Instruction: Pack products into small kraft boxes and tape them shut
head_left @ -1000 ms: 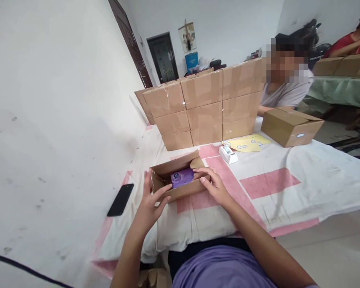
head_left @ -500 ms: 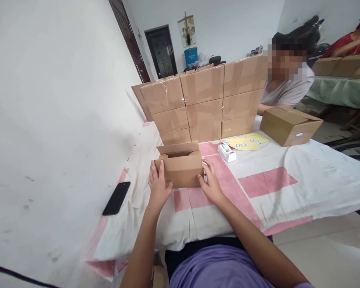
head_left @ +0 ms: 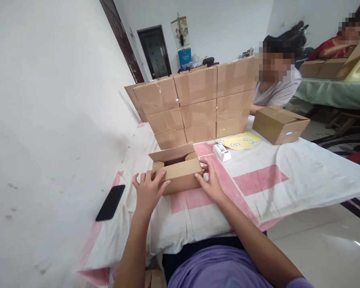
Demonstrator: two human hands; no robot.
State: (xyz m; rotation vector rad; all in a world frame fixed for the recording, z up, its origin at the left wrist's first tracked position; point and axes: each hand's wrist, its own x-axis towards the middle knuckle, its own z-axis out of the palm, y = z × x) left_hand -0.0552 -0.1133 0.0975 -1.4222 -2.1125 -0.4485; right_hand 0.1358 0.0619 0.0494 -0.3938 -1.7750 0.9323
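A small brown cardboard box (head_left: 180,176) stands on the white and pink cloth of the table (head_left: 258,188), its top flaps up. My left hand (head_left: 148,190) presses against the box's left end with the fingers spread over its front corner. On the right end, my right hand (head_left: 208,180) grips the box with fingers laid along its side. What is inside the box is hidden from here.
A black phone (head_left: 110,202) lies at the table's left edge by the white wall. A stack of sealed brown boxes (head_left: 195,104) stands behind. A small white device (head_left: 221,152), yellow label sheets (head_left: 238,142) and another box (head_left: 280,125) lie right, by a seated person (head_left: 274,90).
The box was tipped toward me showing a purple packet inside; it was then set upright, hiding the packet. My hands shifted from its rim to its two ends.
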